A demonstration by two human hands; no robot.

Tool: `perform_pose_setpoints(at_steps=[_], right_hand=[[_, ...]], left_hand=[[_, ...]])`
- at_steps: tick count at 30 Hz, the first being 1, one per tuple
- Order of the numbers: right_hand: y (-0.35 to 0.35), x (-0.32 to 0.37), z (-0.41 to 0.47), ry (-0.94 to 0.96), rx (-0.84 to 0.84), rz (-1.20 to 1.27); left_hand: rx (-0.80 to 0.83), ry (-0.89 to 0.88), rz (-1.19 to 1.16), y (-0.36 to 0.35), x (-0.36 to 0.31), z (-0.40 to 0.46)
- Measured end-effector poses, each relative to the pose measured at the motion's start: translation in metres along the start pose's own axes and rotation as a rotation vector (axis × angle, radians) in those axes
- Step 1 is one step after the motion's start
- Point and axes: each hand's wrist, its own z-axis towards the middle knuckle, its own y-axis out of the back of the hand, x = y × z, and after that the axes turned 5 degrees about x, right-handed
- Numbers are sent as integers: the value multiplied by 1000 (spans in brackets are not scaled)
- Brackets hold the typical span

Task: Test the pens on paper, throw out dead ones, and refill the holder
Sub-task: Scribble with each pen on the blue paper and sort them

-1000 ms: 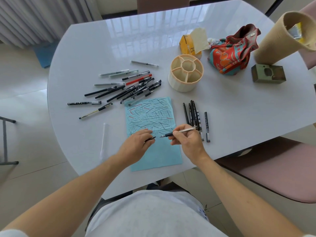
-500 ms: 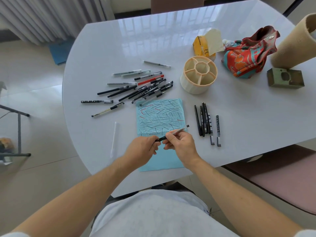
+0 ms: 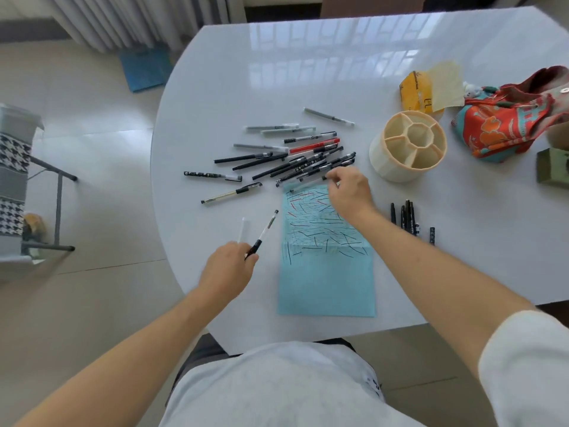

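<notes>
Now the left hand (image 3: 229, 266) holds a pen (image 3: 264, 234) by its dark grip, near the table's left edge. The right hand (image 3: 348, 189) pinches another from the pile (image 3: 295, 158) above the paper (image 3: 326, 272). Pens are light, stiff and smooth, so grab the middle.

Open tabletop (image 3: 308, 72) far side and left; clutter centre and right.

Bare surface beyond the pen pile (image 3: 295, 155), wide enough for a hand to pass. Narrow gap between pile and pen holder (image 3: 408, 146), partly filled by the right hand (image 3: 349, 191). Blue paper (image 3: 326, 272) flat, no bar to passage. Small pen group (image 3: 406, 218) right of the paper; patterned bag (image 3: 511, 118), yellow packet (image 3: 418, 94) and green box (image 3: 552, 167) crowding the right edge.
</notes>
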Motion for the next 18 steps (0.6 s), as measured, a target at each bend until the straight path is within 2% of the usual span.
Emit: perform_pose_setpoints(at_steps=[5,10,13,15,18], right_hand=[[-2,-5,33,295,119,-512],[-2,-2,42,459,123,-735],[8,-7,35,405,131,-617],[23,-13,19,273,61,-357],[43,-32,-22,19,-72,41]], left_hand=[[-18,67,-62,-5,17,-2],[13,87,-50,-8,21,-1],[17,81,16,-9,23,2],[-3,57,66,-9,21,3],[-48,-85,103,-13,8,6]])
